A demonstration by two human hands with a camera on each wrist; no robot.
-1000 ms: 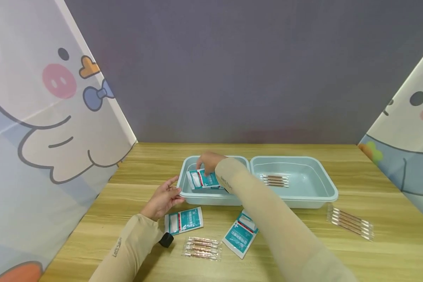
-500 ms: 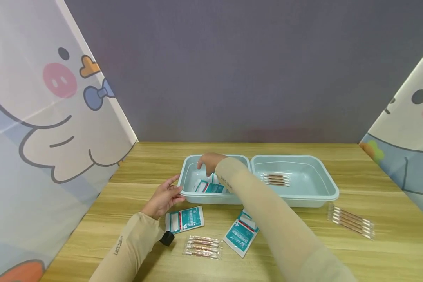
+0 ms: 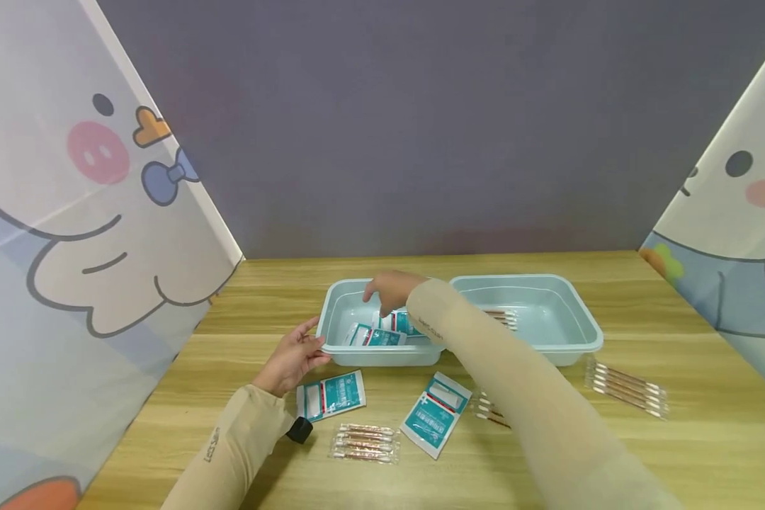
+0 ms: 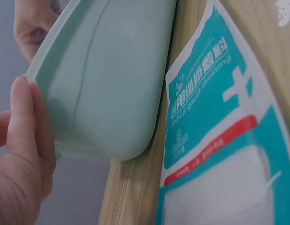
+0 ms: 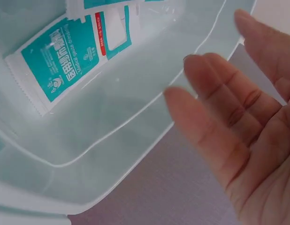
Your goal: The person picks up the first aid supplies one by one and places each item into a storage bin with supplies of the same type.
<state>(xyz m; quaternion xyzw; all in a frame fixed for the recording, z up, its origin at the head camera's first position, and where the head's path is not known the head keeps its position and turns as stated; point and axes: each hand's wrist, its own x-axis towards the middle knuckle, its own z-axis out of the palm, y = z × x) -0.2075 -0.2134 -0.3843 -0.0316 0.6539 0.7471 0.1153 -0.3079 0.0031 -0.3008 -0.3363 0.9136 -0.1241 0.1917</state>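
Observation:
My left hand [image 3: 293,360] pinches the left corner of the rim of the left pale blue plastic tray [image 3: 382,356]; thumb and fingers meet at the rim [image 4: 51,44] in the left wrist view. Over that tray hovers my right hand [image 3: 392,289], fingers parted and holding nothing. Two medical gauze dressing packets lie in the tray below it, a front one [image 3: 376,336] and one behind [image 3: 400,323]; the right wrist view shows a packet [image 5: 65,61] on the tray floor. Another gauze packet [image 3: 331,394] lies on the table beside my left hand.
The right tray [image 3: 551,319] holds a cotton swab pack [image 3: 506,319], partly behind my right sleeve. On the wooden table [image 3: 185,439] lie a gauze packet [image 3: 436,414] and swab packs at front [image 3: 365,444], under my right arm [image 3: 489,411] and at right [image 3: 626,388].
My right hand has let go of a gauze packet, which now lies in the left tray, and has moved slightly up and right. The left hand keeps its hold on the rim.

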